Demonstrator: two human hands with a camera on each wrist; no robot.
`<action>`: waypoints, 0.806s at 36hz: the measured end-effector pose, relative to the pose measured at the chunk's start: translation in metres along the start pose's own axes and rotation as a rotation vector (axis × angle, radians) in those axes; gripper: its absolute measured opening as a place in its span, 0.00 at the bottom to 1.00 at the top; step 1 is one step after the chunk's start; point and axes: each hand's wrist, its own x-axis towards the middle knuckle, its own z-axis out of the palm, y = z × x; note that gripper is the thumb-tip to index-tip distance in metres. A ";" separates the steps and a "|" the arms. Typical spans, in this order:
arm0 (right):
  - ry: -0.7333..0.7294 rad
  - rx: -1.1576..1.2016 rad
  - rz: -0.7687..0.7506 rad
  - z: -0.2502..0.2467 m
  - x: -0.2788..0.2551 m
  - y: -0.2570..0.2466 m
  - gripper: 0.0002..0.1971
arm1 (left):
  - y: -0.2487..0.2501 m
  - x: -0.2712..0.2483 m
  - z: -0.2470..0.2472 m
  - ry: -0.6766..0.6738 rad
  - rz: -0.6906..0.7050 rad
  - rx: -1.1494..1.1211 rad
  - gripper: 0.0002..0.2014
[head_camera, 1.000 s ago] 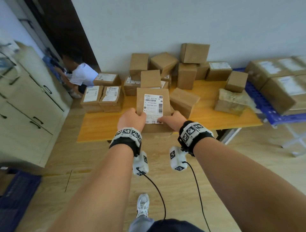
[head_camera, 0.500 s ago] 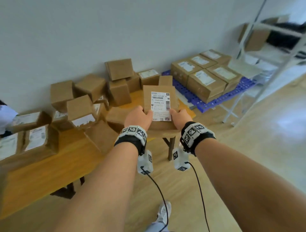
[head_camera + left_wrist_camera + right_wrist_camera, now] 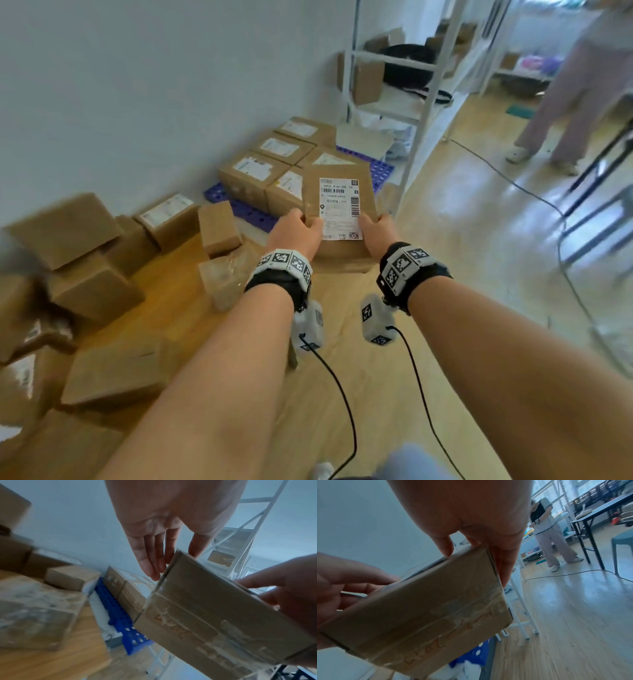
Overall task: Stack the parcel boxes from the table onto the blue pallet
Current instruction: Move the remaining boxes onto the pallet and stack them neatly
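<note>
While the flat brown cardboard parcel box w/ the white barcode label (image 3: 337, 212) is up in the air between both hands, it sits label-up, clear of the surface and short of the pallet. Left hand (image 3: 297, 236) grips its near-left corner, thumb on top, fingers (image 3: 150, 559) running down the left edge; right hand (image 3: 379, 236) grips the near-right corner the same way, thumb over the top, fingers (image 3: 503, 563) along the side. Step in hand, by my read: carry to the blue perforated plastic pallet (image 3: 246, 210), just ahead of the hands & slightly left. To do it well, prob. keep the box level, pick a spot on or beside the labelled brown boxes already on the pallet (image 3: 255, 178), square the edges, set down flat before letting go; a two-corner hold could let the far end dip. Left of the hands, the wooden surface (image 3: 161, 294) carries loose brown cardboard boxes (image 3: 85, 260), so plenty left. Ahead-right: white metal shelving rack (image 3: 414, 99) against the pale wall, glossy wood floor, black cable across it, another person's legs far right (image 3: 561, 113).
</note>
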 end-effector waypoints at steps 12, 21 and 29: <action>0.076 0.025 -0.010 -0.089 0.143 -0.005 0.25 | 0.107 0.106 0.090 -0.077 0.010 -0.123 0.09; 0.044 -0.133 -0.084 -0.144 0.269 -0.039 0.27 | 0.182 0.187 0.139 -0.043 -0.073 -0.178 0.13; 0.000 -0.245 -0.143 -0.145 0.348 -0.063 0.25 | 0.197 0.242 0.169 0.040 -0.158 -0.140 0.10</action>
